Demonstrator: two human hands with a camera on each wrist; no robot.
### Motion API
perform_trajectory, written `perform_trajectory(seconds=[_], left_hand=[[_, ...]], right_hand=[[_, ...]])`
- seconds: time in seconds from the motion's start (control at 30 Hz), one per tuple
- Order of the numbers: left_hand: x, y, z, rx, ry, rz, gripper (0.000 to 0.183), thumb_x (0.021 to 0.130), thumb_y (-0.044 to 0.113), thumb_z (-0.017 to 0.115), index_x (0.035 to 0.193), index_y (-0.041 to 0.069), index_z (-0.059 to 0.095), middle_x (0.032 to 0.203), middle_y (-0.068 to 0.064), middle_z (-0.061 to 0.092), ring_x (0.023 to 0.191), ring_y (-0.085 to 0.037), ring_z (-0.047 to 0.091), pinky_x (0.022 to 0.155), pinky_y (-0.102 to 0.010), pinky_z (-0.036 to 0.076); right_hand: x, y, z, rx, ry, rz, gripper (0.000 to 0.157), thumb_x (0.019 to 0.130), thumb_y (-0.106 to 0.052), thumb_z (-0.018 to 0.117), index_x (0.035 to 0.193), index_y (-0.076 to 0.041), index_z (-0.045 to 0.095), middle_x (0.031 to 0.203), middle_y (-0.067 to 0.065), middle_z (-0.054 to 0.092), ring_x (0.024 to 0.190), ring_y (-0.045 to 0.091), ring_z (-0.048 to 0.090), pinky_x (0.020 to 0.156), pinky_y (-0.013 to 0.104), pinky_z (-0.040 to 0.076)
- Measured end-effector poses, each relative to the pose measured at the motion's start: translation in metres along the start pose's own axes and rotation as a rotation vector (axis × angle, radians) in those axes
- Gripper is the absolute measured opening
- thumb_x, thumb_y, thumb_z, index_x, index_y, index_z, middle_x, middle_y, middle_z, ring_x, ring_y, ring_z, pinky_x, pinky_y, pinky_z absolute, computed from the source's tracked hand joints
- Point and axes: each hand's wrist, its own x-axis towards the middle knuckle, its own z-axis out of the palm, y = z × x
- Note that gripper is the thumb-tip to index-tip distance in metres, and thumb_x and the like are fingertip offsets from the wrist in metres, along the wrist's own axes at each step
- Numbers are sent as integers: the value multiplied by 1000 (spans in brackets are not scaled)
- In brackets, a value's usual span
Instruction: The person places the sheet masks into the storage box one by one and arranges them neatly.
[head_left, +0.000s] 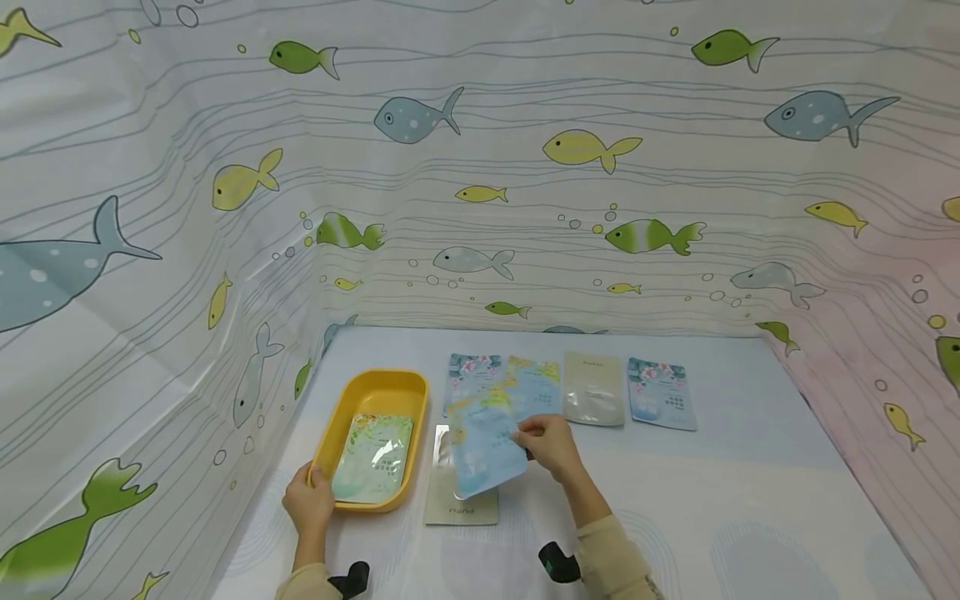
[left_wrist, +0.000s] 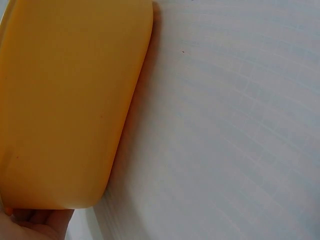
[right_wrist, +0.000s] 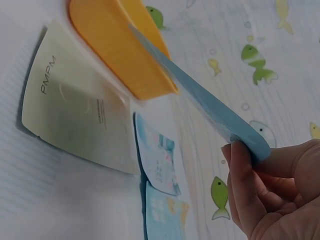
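Packet (head_left: 486,458) in pale blue is what I see in the right hand (head_left: 553,446), pinched between thumb and fingers at its right edge. It tilts, raised above the table (head_left: 712,517); my right wrist view shows it nearly edge-on. From the head view, it covers part of a beige packet (head_left: 462,507) lying flat below, whose lettering I read as PMPM from the right wrist.

I have the left hand (head_left: 309,496) gripping the near left corner of a yellow tray (head_left: 386,390); the left wrist view gives me mainly the tray's outer wall. Inside the tray lies a green packet (head_left: 372,457).

Behind the raised packet I make out a row on the table: a pink-flowered packet (head_left: 472,369), a yellow-flowered packet (head_left: 536,385) just beside it, a silvery beige packet (head_left: 594,387), then another flowered packet (head_left: 662,396) at the right end. Fish-print cloth (head_left: 510,108) hangs around it all.
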Motion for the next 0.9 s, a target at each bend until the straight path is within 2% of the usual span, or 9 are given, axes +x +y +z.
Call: perform_trajectory(seconds=[0.17, 0.43, 0.9], left_hand=[[0, -1, 0, -8, -3, -2, 29, 92, 1, 42, 109, -18, 57, 106, -40, 56, 100, -57, 51, 88, -60, 38], [-1, -1, 1, -21, -2, -4, 30, 91, 0, 42, 109, -19, 57, 106, -40, 56, 100, -57, 51, 88, -61, 38], [0, -3, 1, -15, -1, 3, 29, 90, 0, 42, 108, -18, 57, 105, -40, 56, 99, -57, 51, 87, -61, 39]], right_hand=[[2, -2, 6, -11, -30, -15, 15, 80, 4, 67, 91, 14, 66, 76, 16, 68, 60, 15, 64, 54, 30, 55], [3, -5, 17, -15, -67, -13, 13, 80, 4, 67, 89, 13, 65, 72, 12, 66, 58, 12, 62, 54, 30, 55], [5, -15, 32, -47, -111, -19, 17, 82, -1, 67, 93, 11, 66, 81, 13, 66, 64, 13, 60, 56, 31, 55]])
